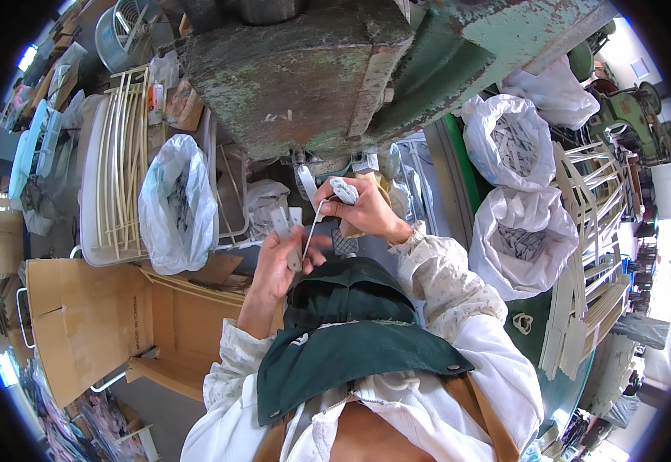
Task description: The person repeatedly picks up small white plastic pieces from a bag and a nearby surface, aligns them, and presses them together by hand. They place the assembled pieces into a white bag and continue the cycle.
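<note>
My left hand (272, 268) is closed on a few flat, pale grey strips (281, 222) with rounded ends, which stick up past its fingers. Just to its right, my right hand (370, 209) grips a small bundle of whitish pieces (343, 189) with rounded ends. A thin, narrow strip (312, 229) slants down from the right hand toward the left fingers; whether the left fingers touch it I cannot tell. Both hands are over my lap, above a dark green apron (351, 339), and below a worn green machine (289, 85).
White bags of grey strips stand left (177, 204) and right (512, 142), with another bag (524, 242) nearer on the right. An open cardboard box (89, 316) is at lower left. Racks of long pale strips (123, 169) flank the bags. The machine overhangs the space ahead.
</note>
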The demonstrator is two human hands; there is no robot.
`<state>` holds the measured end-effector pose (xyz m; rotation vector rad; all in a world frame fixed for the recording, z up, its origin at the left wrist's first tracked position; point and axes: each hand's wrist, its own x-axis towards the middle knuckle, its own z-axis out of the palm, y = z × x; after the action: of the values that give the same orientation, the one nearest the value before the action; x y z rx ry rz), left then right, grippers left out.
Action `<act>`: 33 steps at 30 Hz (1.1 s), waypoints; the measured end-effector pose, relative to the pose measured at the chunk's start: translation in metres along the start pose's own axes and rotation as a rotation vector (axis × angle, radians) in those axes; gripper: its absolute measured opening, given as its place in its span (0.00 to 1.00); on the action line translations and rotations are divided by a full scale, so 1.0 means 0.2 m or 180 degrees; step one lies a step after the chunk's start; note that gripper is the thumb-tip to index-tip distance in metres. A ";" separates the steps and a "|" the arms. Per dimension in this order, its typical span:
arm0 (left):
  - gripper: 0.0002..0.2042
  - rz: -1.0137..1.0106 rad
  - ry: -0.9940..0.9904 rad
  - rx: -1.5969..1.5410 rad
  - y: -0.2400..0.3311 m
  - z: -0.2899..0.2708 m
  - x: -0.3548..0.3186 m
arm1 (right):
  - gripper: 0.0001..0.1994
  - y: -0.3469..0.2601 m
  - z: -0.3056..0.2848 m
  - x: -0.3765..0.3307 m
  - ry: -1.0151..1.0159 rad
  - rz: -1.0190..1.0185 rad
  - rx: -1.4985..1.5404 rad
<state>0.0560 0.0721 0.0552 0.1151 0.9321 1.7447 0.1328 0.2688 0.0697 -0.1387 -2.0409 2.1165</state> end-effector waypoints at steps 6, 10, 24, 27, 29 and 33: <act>0.08 0.0280 0.0964 0.0409 0.01 -0.02 -0.04 | 0.08 -0.02 0.05 0.00 0.0659 0.0117 -0.0487; 0.11 0.1172 0.1235 0.1612 0.19 0.05 0.10 | 0.10 0.06 0.01 0.04 0.0397 0.0654 -0.0683; 0.07 0.1159 0.1080 0.1934 0.19 0.02 0.27 | 0.14 -0.02 0.07 0.02 0.0571 0.1046 -0.0152; 0.08 0.1082 0.1305 0.1256 0.16 0.01 0.26 | 0.13 -0.05 0.07 0.02 0.0528 0.1035 -0.0136; 0.07 0.1106 0.1403 0.1214 0.14 -0.03 0.24 | 0.13 -0.05 0.09 0.01 0.0524 0.1027 -0.0060; 0.06 0.1203 0.1419 0.1251 0.15 -0.04 0.23 | 0.12 0.00 0.08 0.01 0.0491 0.1068 -0.0098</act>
<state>0.0110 0.1035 0.0515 0.1689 1.6645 1.9481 0.1279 0.2539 0.0709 -0.6708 -2.0770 2.1753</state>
